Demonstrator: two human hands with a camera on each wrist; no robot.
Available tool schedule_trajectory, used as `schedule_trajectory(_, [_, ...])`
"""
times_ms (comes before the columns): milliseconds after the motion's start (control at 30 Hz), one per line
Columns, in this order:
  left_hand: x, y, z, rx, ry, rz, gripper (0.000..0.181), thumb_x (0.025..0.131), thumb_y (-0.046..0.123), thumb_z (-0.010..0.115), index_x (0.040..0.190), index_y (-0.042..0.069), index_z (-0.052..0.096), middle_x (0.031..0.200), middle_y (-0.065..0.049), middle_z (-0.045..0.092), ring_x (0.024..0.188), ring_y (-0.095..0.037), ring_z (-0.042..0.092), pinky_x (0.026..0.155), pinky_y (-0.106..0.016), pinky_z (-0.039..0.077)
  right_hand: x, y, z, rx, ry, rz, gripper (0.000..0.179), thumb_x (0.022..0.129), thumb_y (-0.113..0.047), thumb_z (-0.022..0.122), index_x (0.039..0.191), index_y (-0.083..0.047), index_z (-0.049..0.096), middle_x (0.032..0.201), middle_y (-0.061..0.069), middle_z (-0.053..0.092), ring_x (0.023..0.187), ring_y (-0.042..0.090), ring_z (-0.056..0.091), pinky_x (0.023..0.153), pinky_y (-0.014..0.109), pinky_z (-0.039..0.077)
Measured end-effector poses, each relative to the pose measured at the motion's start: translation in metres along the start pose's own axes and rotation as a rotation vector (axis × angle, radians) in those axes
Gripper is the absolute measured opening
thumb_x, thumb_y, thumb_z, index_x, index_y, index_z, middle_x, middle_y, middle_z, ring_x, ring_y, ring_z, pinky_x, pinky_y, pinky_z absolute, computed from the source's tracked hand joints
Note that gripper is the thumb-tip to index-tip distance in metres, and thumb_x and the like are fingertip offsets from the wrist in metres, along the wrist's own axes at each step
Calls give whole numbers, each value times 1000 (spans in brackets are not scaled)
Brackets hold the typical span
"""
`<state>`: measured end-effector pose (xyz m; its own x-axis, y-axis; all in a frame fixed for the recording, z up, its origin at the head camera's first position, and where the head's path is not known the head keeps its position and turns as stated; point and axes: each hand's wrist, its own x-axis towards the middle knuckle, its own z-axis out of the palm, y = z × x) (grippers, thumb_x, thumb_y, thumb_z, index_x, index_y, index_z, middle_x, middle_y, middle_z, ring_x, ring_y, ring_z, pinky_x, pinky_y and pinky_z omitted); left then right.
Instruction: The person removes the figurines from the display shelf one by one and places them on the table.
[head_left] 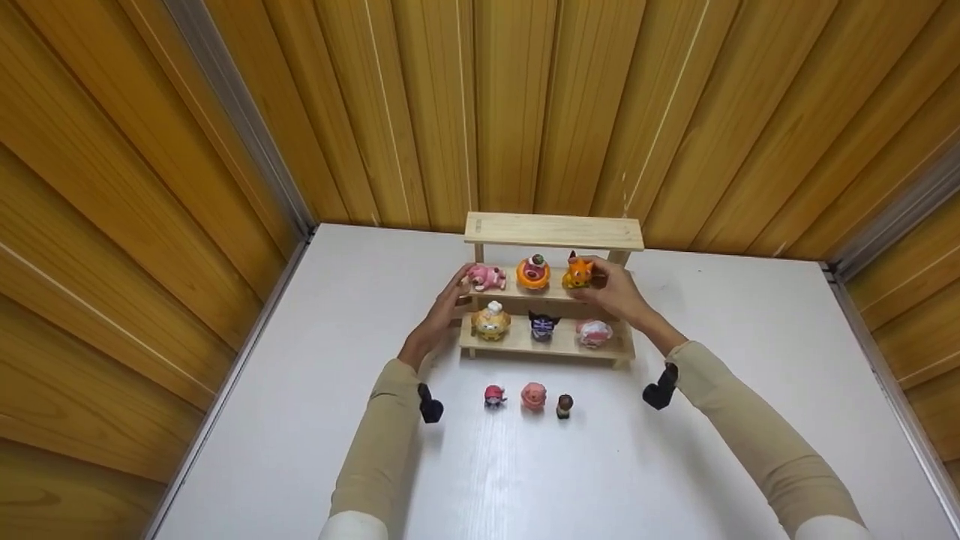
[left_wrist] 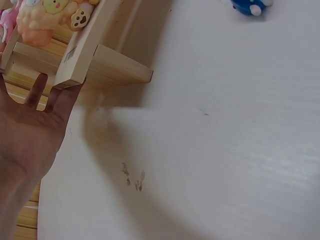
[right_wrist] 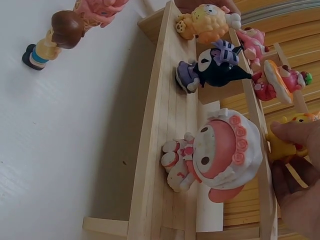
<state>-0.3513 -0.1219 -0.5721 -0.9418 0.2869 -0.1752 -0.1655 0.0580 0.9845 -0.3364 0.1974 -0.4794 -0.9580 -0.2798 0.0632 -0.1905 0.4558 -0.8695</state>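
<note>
The left hand (head_left: 438,318), spread against the tiered pale-wood shelf (head_left: 555,229), could jolt it, tipping the pointy-eared orange-yellow plastic figurine (head_left: 577,272) the right hand (head_left: 619,295) pinches.

Toy figures (right_wrist: 217,155): no lettering I can read from over here tbh
Wooden shelf (head_left: 553,229): nothing legible on my feeds

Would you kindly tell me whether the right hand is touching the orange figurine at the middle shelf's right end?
Touching. The right wrist view shows the right hand with its thumb laid directly on the orange figurine.
</note>
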Motion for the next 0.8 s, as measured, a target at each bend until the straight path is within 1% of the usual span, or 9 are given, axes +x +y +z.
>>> schedule_trajectory(67, [0, 0, 1, -2, 2, -4, 60, 106, 43, 38, 163, 39, 20, 173, -6, 16, 151, -47, 30, 116, -67, 30, 1, 2, -1, -9, 4, 0, 54, 88, 7, 72, 140, 9, 54, 137, 32, 58, 124, 42, 59, 109, 51, 48])
schedule_trajectory(133, [0, 0, 1, -3, 6, -7, 60, 105, 44, 38, 163, 40, 21, 172, -6, 17, 151, -46, 30, 116, -68, 32, 4, 9, 0, -14, 14, -5, 54, 88, 6, 73, 139, 7, 56, 136, 30, 60, 121, 39, 60, 107, 41, 50])
schedule_trajectory(200, [1, 0, 1, 9, 5, 2, 59, 105, 44, 37, 163, 41, 21, 173, -6, 16, 151, -47, 29, 116, -68, 31, 7, 18, 0, -21, 31, -23, 54, 87, 5, 75, 138, 6, 58, 134, 29, 61, 118, 35, 62, 101, 29, 52])
schedule_trajectory(267, [2, 0, 0, 23, 4, 13, 59, 105, 44, 36, 163, 40, 21, 173, -7, 15, 151, -47, 29, 116, -69, 29, 10, 25, 1, -12, 46, -33, 54, 86, 3, 77, 137, 4, 60, 132, 27, 63, 114, 29, 63, 93, 19, 51])
schedule_trajectory(333, [4, -1, 0, 37, 1, 22, 60, 105, 44, 35, 163, 39, 20, 173, -8, 13, 151, -48, 28, 117, -70, 27, 11, 28, 0, -5, 50, -47, 53, 86, 3, 78, 136, 3, 61, 130, 27, 64, 109, 24, 64, 86, 12, 50])
schedule_trajectory(433, [5, -1, 1, 42, 2, 23, 61, 105, 45, 35, 163, 39, 20, 174, -6, 11, 152, -48, 27, 118, -71, 24, 11, 30, -1, 1, 51, -51, 52, 85, 2, 79, 134, 3, 62, 127, 26, 65, 102, 18, 64, 82, 10, 49])
schedule_trajectory(533, [6, 0, 0, 35, 4, 9, 59, 105, 45, 35, 162, 42, 21, 174, -3, 12, 152, -46, 27, 118, -70, 24, 11, 30, -2, -19, 55, -44, 52, 84, 1, 80, 133, 3, 62, 125, 26, 66, 99, 17, 64, 80, 9, 49])
schedule_trajectory(667, [6, 2, 0, 25, -8, 11, 58, 107, 45, 34, 163, 40, 20, 173, -3, 12, 152, -47, 27, 119, -69, 24, 10, 29, -4, -48, 64, -23, 53, 84, -1, 81, 133, 3, 62, 125, 26, 67, 102, 24, 65, 81, 11, 49])
schedule_trajectory(800, [7, 3, -1, 30, -17, 21, 60, 107, 43, 33, 165, 36, 16, 173, -3, 11, 151, -48, 29, 119, -68, 25, 9, 27, -6, -70, 60, 3, 53, 85, -1, 80, 135, 2, 62, 126, 25, 67, 108, 31, 66, 87, 18, 53])
